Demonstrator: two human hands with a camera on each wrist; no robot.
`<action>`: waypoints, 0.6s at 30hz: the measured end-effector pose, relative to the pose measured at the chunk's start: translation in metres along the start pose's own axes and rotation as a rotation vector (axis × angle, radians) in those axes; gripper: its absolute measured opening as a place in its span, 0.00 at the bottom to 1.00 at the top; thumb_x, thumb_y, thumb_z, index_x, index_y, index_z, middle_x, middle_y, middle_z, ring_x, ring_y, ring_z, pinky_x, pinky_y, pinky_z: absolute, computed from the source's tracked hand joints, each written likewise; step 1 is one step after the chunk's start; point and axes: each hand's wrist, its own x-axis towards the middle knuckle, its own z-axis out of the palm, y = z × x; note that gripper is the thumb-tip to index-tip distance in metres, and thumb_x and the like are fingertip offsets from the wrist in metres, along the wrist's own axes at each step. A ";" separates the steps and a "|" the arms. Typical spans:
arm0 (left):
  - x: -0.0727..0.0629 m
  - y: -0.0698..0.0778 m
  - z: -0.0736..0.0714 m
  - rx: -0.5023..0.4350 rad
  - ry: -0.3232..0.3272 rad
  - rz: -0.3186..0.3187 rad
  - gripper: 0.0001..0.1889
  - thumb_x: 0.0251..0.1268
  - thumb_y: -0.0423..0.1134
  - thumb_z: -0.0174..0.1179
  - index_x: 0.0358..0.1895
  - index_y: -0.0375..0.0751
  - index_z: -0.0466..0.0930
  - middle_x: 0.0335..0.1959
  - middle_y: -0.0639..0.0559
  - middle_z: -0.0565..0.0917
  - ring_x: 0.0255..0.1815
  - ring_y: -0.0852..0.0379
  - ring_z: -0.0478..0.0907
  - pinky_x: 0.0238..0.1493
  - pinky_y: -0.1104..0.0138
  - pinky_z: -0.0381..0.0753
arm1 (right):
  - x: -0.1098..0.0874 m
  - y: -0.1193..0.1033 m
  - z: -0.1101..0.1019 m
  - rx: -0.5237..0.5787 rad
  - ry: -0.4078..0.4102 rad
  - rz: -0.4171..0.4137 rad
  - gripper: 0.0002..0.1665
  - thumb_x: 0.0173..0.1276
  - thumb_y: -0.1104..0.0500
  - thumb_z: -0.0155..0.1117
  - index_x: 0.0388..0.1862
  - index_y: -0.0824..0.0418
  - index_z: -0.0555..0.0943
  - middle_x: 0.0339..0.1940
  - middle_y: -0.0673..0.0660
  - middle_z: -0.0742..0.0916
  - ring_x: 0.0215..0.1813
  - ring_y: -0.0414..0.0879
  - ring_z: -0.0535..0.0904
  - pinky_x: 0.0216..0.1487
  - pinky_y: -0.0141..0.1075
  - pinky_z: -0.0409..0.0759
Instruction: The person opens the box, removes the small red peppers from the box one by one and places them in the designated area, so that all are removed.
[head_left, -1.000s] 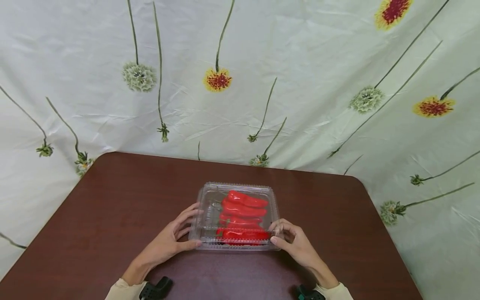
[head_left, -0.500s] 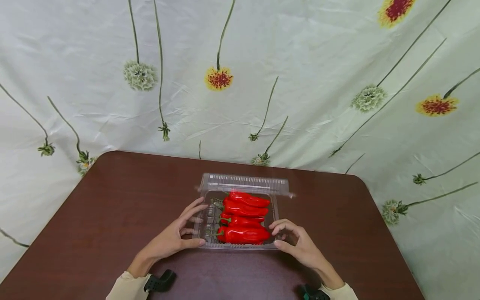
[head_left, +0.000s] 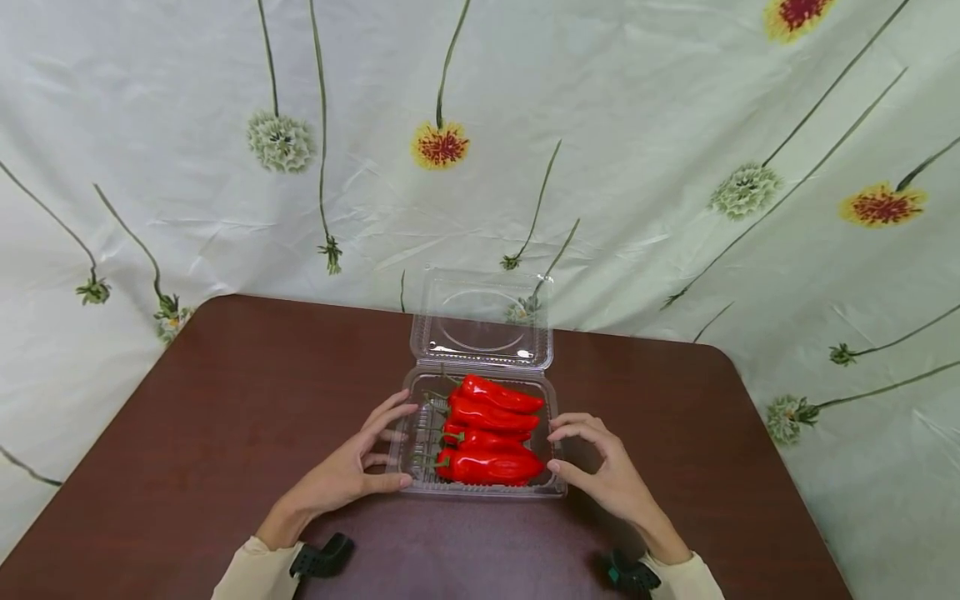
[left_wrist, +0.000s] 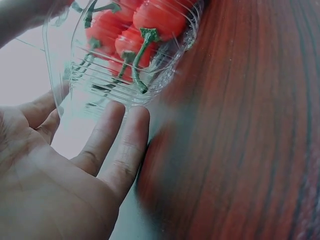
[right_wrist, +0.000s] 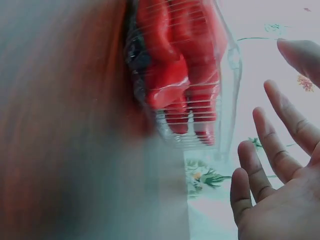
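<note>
A clear plastic clamshell box [head_left: 405,467] lies on the table with its lid [head_left: 480,337] tipped up at the back. Inside, several long red peppers [head_left: 491,467] lie side by side, green stems toward the left. My left hand [head_left: 341,475] is at the box's left side, fingers fairly straight along the rim and thumb at the near corner. In the left wrist view, two fingertips are right at the ribbed wall. At the right side, my right hand [head_left: 603,467] has its fingers spread. The right wrist view shows these fingers [right_wrist: 275,145] extended, apart from the box.
The dark red-brown table [head_left: 262,400] extends on both sides of the box. Behind it hangs a pale cloth [head_left: 637,167] printed with flowers; the raised lid overlaps it in the head view. Each wrist wears a black strap device [head_left: 322,557].
The lid has swung up and back from over the peppers to stand open behind the box. My right hand's fingers have spread and let go of its front right edge. The left hand stays put.
</note>
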 end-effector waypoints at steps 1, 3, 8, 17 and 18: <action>0.000 0.000 0.000 -0.002 0.000 0.000 0.45 0.61 0.32 0.69 0.79 0.46 0.54 0.83 0.53 0.40 0.67 0.36 0.63 0.56 0.65 0.76 | 0.002 -0.002 0.000 -0.012 0.000 -0.006 0.16 0.63 0.61 0.75 0.50 0.53 0.84 0.57 0.60 0.83 0.61 0.45 0.73 0.61 0.51 0.72; 0.000 0.000 0.000 -0.004 0.000 0.000 0.45 0.61 0.32 0.70 0.79 0.47 0.54 0.83 0.54 0.40 0.67 0.36 0.64 0.56 0.65 0.76 | 0.006 -0.006 0.000 -0.028 -0.009 0.000 0.19 0.62 0.59 0.75 0.52 0.49 0.83 0.58 0.56 0.83 0.61 0.44 0.73 0.61 0.53 0.72; 0.000 -0.002 -0.001 -0.007 0.000 0.002 0.45 0.61 0.33 0.70 0.79 0.48 0.55 0.83 0.54 0.40 0.67 0.36 0.64 0.56 0.65 0.76 | 0.015 -0.013 0.004 -0.047 -0.050 -0.002 0.23 0.61 0.57 0.76 0.56 0.51 0.83 0.59 0.52 0.83 0.62 0.43 0.73 0.60 0.54 0.73; 0.000 0.000 -0.002 -0.002 -0.002 0.016 0.43 0.63 0.33 0.69 0.79 0.45 0.55 0.83 0.51 0.40 0.67 0.33 0.65 0.56 0.64 0.76 | 0.027 -0.021 0.016 -0.048 -0.112 -0.082 0.24 0.62 0.55 0.76 0.57 0.54 0.82 0.58 0.53 0.84 0.62 0.44 0.73 0.59 0.51 0.75; -0.001 0.000 -0.002 -0.003 -0.002 0.014 0.43 0.63 0.33 0.69 0.79 0.45 0.55 0.83 0.51 0.40 0.67 0.33 0.65 0.56 0.64 0.76 | 0.028 -0.022 0.018 -0.045 -0.121 -0.086 0.25 0.62 0.55 0.76 0.58 0.54 0.82 0.58 0.52 0.84 0.62 0.45 0.73 0.59 0.51 0.75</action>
